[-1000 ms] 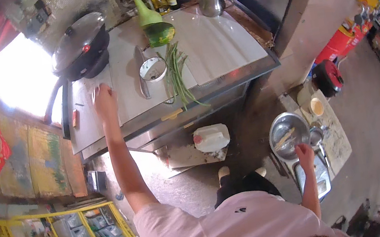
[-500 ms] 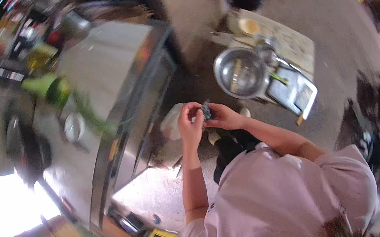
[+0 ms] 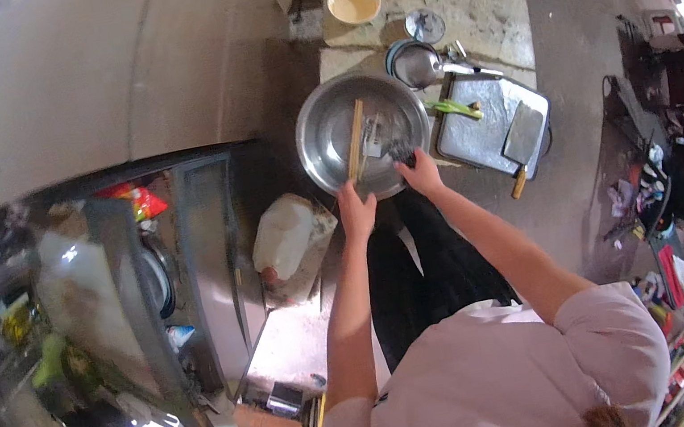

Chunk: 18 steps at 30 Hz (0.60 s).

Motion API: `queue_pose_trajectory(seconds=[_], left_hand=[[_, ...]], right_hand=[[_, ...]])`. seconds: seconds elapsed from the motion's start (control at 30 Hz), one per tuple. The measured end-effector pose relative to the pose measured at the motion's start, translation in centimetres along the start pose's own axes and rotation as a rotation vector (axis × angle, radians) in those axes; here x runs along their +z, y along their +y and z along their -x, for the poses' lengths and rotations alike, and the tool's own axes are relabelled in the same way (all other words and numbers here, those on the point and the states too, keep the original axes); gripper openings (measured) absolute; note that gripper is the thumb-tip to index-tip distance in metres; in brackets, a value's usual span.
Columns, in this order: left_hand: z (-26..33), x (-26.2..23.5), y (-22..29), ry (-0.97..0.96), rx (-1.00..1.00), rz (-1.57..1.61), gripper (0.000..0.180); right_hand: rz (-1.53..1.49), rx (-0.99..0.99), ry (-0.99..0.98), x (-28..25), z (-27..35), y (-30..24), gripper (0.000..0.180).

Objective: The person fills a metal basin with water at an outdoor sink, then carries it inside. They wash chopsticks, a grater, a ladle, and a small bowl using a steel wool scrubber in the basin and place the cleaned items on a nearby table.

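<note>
A wide stainless-steel basin [image 3: 315,150] stands in front of me. Several pale wooden chopsticks [image 3: 358,134] lie inside it, along with a small whitish piece [image 3: 378,142]. At the near left rim, my left hand [image 3: 356,213] is closed on the basin's edge, its fingertips right beside the near ends of the chopsticks. My right hand [image 3: 420,171] reaches over the near right rim, with a dark grey, crumpled wad [image 3: 399,150] pinched in its fingers above the inside of the basin. What this wad is made of is too blurred to tell.
Right of the basin, a cleaver [image 3: 523,133] lies on a metal tray [image 3: 475,141] near green stalks [image 3: 458,109]. Beyond are a small pot [image 3: 415,65], a lid [image 3: 424,25] and a cream-coloured bowl [image 3: 354,3] on a worn low table [image 3: 470,2]. A pale plastic jug [image 3: 284,234] and open cabinet [image 3: 206,236] are at left.
My hands have come apart and moved forward to the basin. The wad, earlier between both hands, is now in the right one. My view has swung toward the basin and tray.
</note>
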State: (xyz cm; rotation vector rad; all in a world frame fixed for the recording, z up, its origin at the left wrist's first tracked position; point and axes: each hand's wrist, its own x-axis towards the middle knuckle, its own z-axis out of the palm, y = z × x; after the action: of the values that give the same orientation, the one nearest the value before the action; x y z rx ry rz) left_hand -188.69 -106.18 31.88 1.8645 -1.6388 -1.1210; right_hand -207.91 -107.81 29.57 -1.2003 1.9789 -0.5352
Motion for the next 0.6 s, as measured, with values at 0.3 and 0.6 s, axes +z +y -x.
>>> queue_pose_trajectory(seconds=[0.3, 0.6], left_hand=[[-10.6, 7.5, -5.2, -0.116, -0.344, -0.175, 0.031], [-10.3, 8.7, -7.5, -0.154, -0.508, 0.186, 0.033]], right_hand=[[-0.038, 0.263, 0.009, 7.5, -10.0, 2.1, 0.042], [-0.165, 0.232, 0.066, 8.9, -9.7, -0.4, 0.042]])
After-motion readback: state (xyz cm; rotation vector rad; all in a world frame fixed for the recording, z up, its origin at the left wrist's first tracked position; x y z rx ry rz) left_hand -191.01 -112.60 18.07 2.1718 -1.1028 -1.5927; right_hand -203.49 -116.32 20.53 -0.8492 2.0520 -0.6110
